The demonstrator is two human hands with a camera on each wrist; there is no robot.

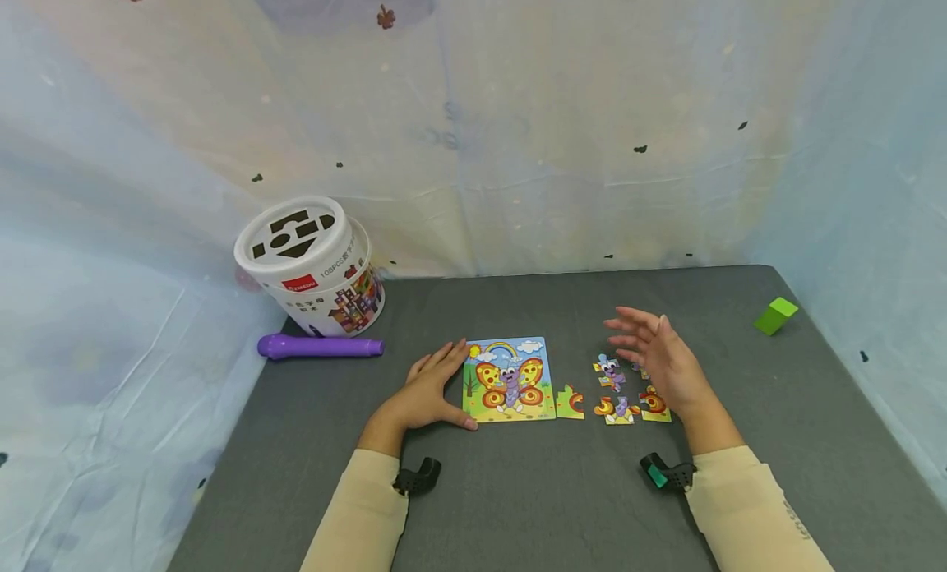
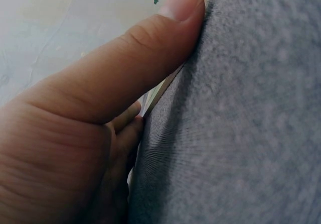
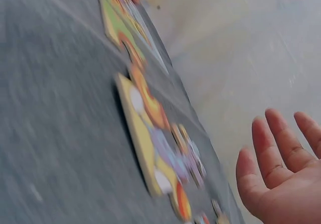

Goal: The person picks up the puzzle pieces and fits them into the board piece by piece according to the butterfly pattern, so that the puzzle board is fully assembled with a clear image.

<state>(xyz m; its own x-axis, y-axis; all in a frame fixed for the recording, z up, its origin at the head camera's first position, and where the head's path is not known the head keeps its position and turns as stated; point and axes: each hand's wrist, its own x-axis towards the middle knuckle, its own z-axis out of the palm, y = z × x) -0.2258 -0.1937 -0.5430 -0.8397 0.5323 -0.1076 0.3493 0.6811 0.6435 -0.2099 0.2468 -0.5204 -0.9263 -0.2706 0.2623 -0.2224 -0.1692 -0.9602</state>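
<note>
A square butterfly picture board lies flat on the table. My left hand rests along its left side, thumb at the lower-left corner and fingers by the upper-left one. In the left wrist view, the straight thumb partly covers the board's thin edge. A green and orange jigsaw piece lies just right of the board. My right hand hovers with fingers apart, holding nothing. Near it lie a purple head piece, a body piece and a wing piece; another piece is partly hidden.
At the back left stands a white tub with shaped holes in its lid. A purple tube lies before it. Far right, a green block sits near the table's edge. Patterned sheets hang behind and beside the grey table.
</note>
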